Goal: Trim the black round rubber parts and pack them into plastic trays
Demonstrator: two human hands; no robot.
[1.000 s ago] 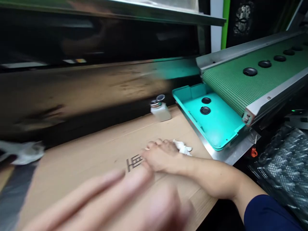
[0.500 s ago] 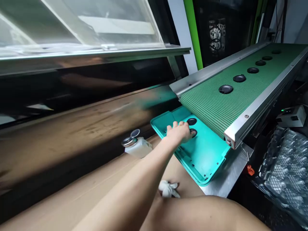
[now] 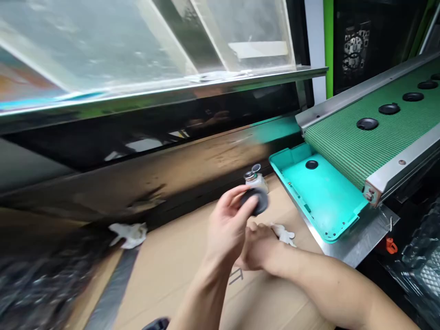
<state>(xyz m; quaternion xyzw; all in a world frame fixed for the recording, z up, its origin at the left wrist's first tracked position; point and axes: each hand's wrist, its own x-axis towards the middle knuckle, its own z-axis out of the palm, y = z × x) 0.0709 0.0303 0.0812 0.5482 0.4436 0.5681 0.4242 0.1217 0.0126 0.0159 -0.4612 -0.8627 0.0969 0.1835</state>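
Note:
Between the thumb and fingers of my left hand [image 3: 231, 220] is a round black plastic disc [image 3: 260, 201], raised above the cardboard [image 3: 175, 256]. My right hand [image 3: 259, 247] is curled just below and beside the left one; whatever its fingers hold, if anything, is hidden. A second black disc [image 3: 311, 164] lies in the turquoise tray [image 3: 323, 197] at the end of the conveyor. Behind the held disc stands a small white bottle [image 3: 257, 179] with its metal lid up.
Several black discs lie on the green conveyor belt [image 3: 347, 146] at the right. White gloves [image 3: 129, 234] rest at the left, and a white cloth-like piece [image 3: 284, 233] lies behind my right hand. Clear plastic trays [image 3: 426, 266] sit at lower right. A machine panel edges the cardboard.
My left hand has drawn back from the turquoise tray with a black disc, leaving one disc visible there. My right hand has come into view, and the camera has turned left.

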